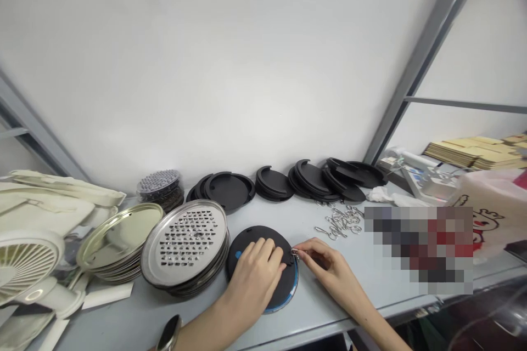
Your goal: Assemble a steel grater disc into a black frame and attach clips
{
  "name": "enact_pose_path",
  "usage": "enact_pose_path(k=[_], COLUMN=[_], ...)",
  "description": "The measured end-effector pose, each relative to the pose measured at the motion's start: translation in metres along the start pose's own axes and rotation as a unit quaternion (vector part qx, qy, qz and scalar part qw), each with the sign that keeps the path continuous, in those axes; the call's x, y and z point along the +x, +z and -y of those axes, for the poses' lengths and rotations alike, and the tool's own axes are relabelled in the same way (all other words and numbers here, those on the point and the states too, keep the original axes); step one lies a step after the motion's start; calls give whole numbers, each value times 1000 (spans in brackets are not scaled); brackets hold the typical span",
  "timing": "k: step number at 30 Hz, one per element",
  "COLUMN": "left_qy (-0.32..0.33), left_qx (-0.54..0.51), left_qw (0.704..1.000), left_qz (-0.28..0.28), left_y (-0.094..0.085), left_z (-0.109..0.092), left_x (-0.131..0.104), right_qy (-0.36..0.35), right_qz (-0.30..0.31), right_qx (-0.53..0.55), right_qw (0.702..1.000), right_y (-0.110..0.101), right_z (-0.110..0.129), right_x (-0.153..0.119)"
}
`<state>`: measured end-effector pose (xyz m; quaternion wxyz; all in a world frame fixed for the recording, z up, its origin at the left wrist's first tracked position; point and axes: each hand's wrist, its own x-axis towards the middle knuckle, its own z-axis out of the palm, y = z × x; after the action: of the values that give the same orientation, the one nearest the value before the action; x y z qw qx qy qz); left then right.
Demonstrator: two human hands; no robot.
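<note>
A round black disc [284,288] with a blue rim lies on the grey table near its front edge. My left hand [258,269] rests on top of the disc with its fingers bent and close together; whether anything is beneath them is hidden. At the disc's right edge, my right hand [323,263] pinches a small metal clip [295,253] between thumb and index finger. A loose pile of similar metal clips [341,220] lies behind my right hand. Left of the disc stands a stack of round metal grater plates [187,241].
Black round lids [230,189] line the wall. Plain metal plates [123,236], spiky discs [158,182] and cream fan parts [24,263] occupy the left. At right are a printed bag [489,219], a white device [424,175], yellowish stacked pieces [469,151] and a pixelated area.
</note>
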<state>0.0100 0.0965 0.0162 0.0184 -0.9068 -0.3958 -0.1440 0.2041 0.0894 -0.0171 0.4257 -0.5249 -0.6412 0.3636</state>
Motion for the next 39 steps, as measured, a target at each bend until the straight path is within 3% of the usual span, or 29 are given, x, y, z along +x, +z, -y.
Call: enact_pose_path(k=[5,9,17,21,29,39], left_qy=[13,-7,4,2,14,10], left_qx=[34,43,-30,-74,-102,-149], left_qw=[999,999,996,994,989,984], left_qz=[4,-24,-86,-84,-106,-98], left_y=[4,13,27,25,21,14], left_z=[-1,-4,0,1,1,-1], left_x=[8,10,8,6,4,4], right_qy=[27,29,61,65,-24,-33], right_qz=[0,10,16,22,43,72], right_qx=[15,23,62,89,62,18], right_qw=[1000,999,996,994,997,997], right_y=[-1,-1,-2,-4,-6,-4], right_z=[-4,-3,1,2,6,10], right_x=[0,0,2,0,-3,-9])
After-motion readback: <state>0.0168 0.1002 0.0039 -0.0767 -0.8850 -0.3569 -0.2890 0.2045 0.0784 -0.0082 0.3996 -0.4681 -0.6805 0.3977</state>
